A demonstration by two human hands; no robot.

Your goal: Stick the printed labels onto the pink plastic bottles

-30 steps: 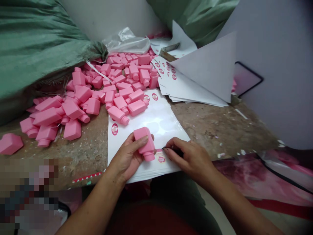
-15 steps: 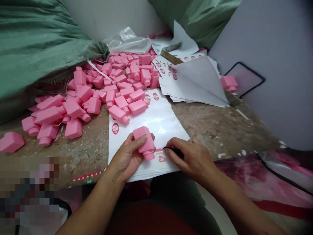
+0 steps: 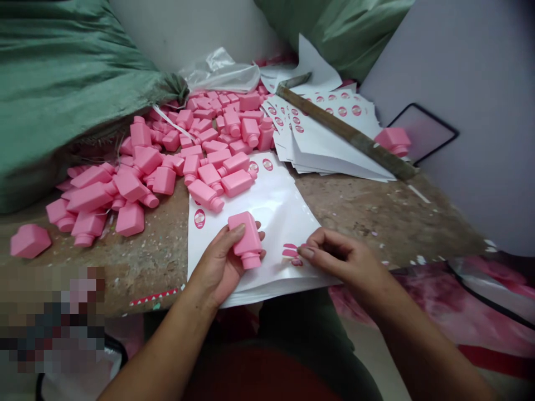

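My left hand (image 3: 215,264) grips a pink plastic bottle (image 3: 246,240), lying on its side with its cap end pointing down toward me. The hand rests above a white sheet of round pink labels (image 3: 267,223). My right hand (image 3: 346,259) sits to the right of the bottle, its thumb and fingertips pinched at the edge of a round pink label (image 3: 291,252) on that sheet. The label's lower part is hidden beneath a fold of the sheet, or blurred. A heap of similar pink bottles (image 3: 184,161) lies beyond the sheet.
A stack of label sheets (image 3: 326,133) lies at the back right, with a wooden stick (image 3: 346,128) across it. Green woven sacks (image 3: 62,78) bulge at the back left. A plastic bag (image 3: 221,72) sits behind the heap. Single bottles lie at the bench's far left and right.
The raised white sheet at the back has dropped, showing the wooden stick. My right hand has moved right, and the dark thing at its fingertips is no longer visible. The bottle stays in my left hand.
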